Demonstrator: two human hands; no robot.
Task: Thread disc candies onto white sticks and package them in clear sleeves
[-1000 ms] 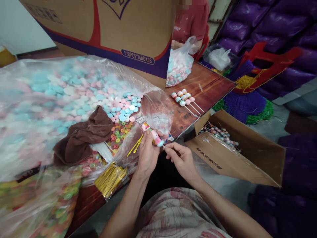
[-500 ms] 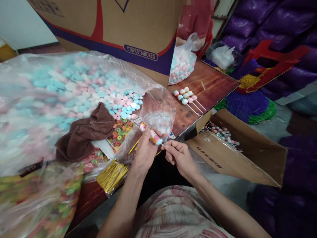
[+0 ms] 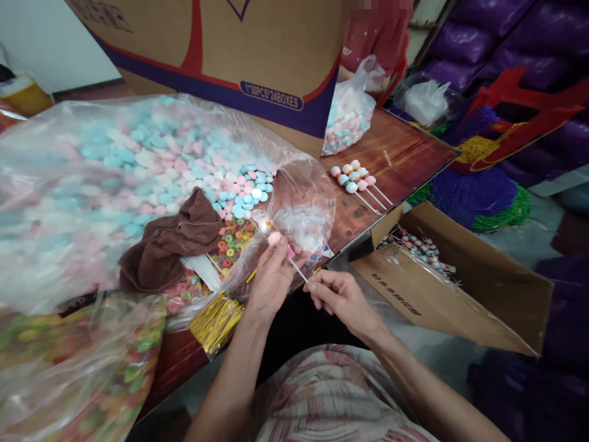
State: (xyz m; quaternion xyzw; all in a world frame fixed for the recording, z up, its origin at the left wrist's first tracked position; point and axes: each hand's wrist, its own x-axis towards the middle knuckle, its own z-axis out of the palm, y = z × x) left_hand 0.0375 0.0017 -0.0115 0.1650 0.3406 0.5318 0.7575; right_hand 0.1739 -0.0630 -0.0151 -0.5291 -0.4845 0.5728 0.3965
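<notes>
Between my hands is a marshmallow skewer (image 3: 275, 237), its candy end pointing away to the upper left. My left hand (image 3: 271, 279) is closed around the candy part, hiding much of it; clear plastic seems to lie around its tip. My right hand (image 3: 338, 298) pinches the lower end of the white stick (image 3: 298, 269), thumb against fingers. Just beyond my left hand lie an open clear bag (image 3: 299, 209) and loose ring gummies (image 3: 231, 242). Gold twist ties (image 3: 216, 322) sit in a packet left of my left wrist.
A big bag of pastel marshmallows (image 3: 151, 159) covers the table's left, with a brown cloth (image 3: 172, 239) in front. Several finished skewers (image 3: 356, 175) lie at the right. An open carton (image 3: 391, 288) holds more. A tall carton (image 3: 257, 55) stands behind, and a person (image 3: 375, 43) sits beyond.
The skewer's candy has slid up and away into my left hand, so more white stick shows between the hands. My right hand keeps its pinch. The whole view has shifted slightly.
</notes>
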